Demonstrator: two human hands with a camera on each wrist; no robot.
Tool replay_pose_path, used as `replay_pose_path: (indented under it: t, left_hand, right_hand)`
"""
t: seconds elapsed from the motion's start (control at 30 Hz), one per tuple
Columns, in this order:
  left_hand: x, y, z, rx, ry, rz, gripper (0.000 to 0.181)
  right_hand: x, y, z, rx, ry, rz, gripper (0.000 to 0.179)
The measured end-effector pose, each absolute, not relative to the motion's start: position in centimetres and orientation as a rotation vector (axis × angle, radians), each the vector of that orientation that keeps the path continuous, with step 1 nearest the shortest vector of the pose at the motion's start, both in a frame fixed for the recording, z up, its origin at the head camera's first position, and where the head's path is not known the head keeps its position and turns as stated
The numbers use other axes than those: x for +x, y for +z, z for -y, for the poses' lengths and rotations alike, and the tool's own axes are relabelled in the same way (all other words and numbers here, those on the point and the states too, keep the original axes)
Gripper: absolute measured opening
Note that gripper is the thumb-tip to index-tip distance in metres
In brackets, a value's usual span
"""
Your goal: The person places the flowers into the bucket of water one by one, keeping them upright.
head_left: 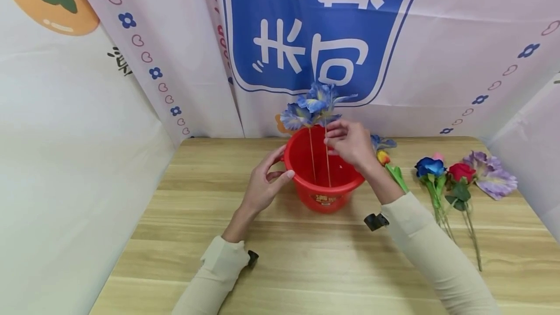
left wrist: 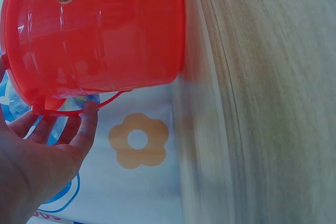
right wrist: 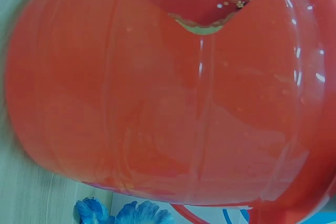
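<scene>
A red bucket (head_left: 323,203) stands upright on the table, and two artificial blue irises have their stems down inside it. My left hand (head_left: 264,179) holds the bucket's left rim; the left wrist view shows its fingers at the rim and thin handle (left wrist: 63,113). Over the opening, my right hand (head_left: 350,144) pinches the thin stem of the right blue iris (head_left: 318,98). The other blue iris (head_left: 295,117) leans beside it, its head above the far rim. In the right wrist view the bucket wall (right wrist: 157,103) fills most of the picture and the hand is out of sight.
Right of the bucket lie a yellow-orange tulip (head_left: 383,157) and another blue flower (head_left: 382,143), partly behind my right arm. Further right are a blue rose (head_left: 430,166), a red rose (head_left: 461,172) and a purple flower (head_left: 492,176). A printed cloth (head_left: 271,111) hangs along the table's back edge.
</scene>
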State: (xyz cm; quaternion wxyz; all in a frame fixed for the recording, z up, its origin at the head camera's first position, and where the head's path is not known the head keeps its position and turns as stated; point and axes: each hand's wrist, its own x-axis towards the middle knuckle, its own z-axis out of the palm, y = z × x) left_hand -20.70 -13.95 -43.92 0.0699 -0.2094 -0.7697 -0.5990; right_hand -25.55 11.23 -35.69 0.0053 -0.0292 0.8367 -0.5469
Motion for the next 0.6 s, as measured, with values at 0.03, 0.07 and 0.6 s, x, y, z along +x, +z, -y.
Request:
replay_pose_path:
  t: [0.03,0.07,0.6]
  left_hand:
    - [-20.72,-43.89,13.95,-0.631,-1.801,2.318,0.065]
    - [-20.74,-43.87,13.95,-0.633,-1.800,2.319,0.065]
    - [-20.78,-43.91,13.96,-0.629,-1.781,2.316,0.065]
  right_hand:
    - [-25.52,-35.64,-11.22,-0.091,-1.711,-2.622,0.036]
    - [-25.51,-35.62,-11.22,-0.091,-1.707,-2.624,0.036]
    - [-25.47,-35.49,-11.26,-0.084,-1.699,-2.616,0.035]
